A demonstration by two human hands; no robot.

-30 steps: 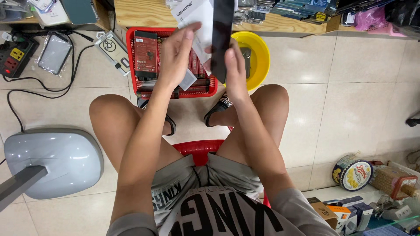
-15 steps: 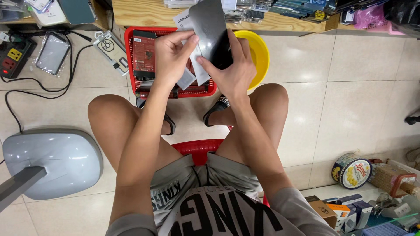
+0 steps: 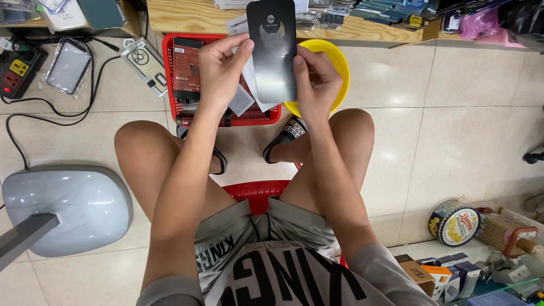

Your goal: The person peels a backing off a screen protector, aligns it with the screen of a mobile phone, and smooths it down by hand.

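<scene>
I sit on a red stool [image 3: 258, 191] and hold things up over the floor. My right hand [image 3: 317, 85] grips the right edge of a flat black rectangular sleeve [image 3: 273, 48] with a pale emblem, held upright. My left hand [image 3: 221, 68] pinches a white paper packet [image 3: 245, 96] tucked behind the sleeve's left edge. Below the hands sit a red plastic basket [image 3: 173, 93] holding a red package [image 3: 186, 68] and a yellow bowl [image 3: 334, 56].
A wooden shelf edge [image 3: 187, 17] with stacked goods runs along the top. A power strip [image 3: 17, 71], black cables and clear phone cases [image 3: 68, 67] lie at the left. A grey fan base [image 3: 65, 207] stands at lower left. A round tin [image 3: 453, 222] and small boxes sit at lower right.
The black sleeve has turned from edge-on to flat towards me and risen slightly. Both hands have shifted to grip it and the white packet from either side.
</scene>
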